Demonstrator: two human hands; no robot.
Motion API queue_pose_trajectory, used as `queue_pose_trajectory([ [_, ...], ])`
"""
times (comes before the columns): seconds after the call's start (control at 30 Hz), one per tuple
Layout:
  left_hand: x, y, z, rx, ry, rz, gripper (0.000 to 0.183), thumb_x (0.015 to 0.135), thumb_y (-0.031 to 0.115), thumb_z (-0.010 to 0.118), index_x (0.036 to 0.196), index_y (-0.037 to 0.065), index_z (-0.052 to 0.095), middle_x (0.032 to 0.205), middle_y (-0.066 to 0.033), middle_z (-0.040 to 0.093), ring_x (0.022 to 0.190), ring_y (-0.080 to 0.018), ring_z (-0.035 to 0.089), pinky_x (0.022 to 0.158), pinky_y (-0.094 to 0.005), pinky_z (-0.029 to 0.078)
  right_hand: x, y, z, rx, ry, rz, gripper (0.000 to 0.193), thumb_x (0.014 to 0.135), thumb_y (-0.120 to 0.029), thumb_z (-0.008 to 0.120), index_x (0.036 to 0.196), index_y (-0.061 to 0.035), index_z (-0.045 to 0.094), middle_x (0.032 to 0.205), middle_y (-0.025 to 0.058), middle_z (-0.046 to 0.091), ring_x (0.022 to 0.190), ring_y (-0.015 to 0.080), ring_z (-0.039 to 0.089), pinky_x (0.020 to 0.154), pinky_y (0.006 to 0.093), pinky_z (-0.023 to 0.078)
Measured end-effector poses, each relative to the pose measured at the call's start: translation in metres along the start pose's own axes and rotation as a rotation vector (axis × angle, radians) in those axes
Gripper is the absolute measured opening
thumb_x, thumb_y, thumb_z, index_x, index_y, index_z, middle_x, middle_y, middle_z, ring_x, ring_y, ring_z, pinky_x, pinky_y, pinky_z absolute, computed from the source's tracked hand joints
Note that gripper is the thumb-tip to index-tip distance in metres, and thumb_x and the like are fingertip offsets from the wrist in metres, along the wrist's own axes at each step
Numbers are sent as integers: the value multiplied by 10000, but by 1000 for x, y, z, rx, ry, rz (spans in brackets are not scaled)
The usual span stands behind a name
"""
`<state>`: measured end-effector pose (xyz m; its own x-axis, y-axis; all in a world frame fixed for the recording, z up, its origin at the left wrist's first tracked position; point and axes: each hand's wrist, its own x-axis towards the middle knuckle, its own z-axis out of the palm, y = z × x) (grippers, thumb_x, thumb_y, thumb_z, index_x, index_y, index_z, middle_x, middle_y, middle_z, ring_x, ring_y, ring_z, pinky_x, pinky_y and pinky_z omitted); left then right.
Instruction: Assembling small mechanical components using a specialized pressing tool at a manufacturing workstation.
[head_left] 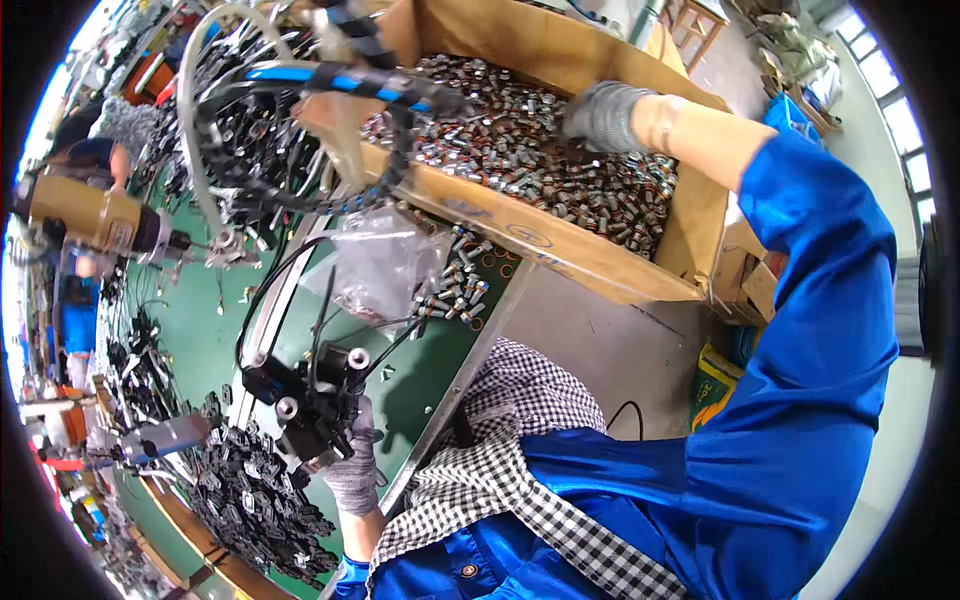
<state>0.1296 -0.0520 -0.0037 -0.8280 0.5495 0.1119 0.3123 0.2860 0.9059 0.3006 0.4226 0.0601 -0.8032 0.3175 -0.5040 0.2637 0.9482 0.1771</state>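
My left hand (355,470), in a grey knit glove, is closed around black block-shaped parts (315,405) with round metal-rimmed bores and thin black cables. It holds them above the green bench (225,320), near its metal edge. My right arm reaches out to a large cardboard box (560,245). There my gloved right hand (605,118) is down at a heap of metal bolts (520,150) with copper-coloured rings. Its fingertips are blurred and partly hidden against the heap, so I cannot see whether they grip a bolt.
A clear plastic bag (385,260) lies beside loose bolts (460,285) and copper rings. Hoses (300,75) and a hanging power driver (100,215) cross the left side. Small black parts (255,490) are piled near my left hand. Another person's arm (115,165) shows at far left.
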Motion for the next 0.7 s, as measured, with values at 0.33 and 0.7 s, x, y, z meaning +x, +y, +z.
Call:
queue_pose_trajectory([
  [0.33,5,1,1,221,-178,-4,421,889,297,631,1283,167,560,1119,-85,651,962,-207,661,797,-334,540,-142,-81,-76,1158,695,236,214,866,-101,597,1078,-81,579,894,-7,582,706,58,540,608,185,435],
  [0.7,-7,-2,-26,224,-100,-66,310,856,265,673,1111,94,629,904,-117,652,832,-283,638,723,-400,521,-56,-246,-72,1843,258,-304,196,826,-146,716,936,-2,641,713,35,627,628,90,593,538,207,465],
])
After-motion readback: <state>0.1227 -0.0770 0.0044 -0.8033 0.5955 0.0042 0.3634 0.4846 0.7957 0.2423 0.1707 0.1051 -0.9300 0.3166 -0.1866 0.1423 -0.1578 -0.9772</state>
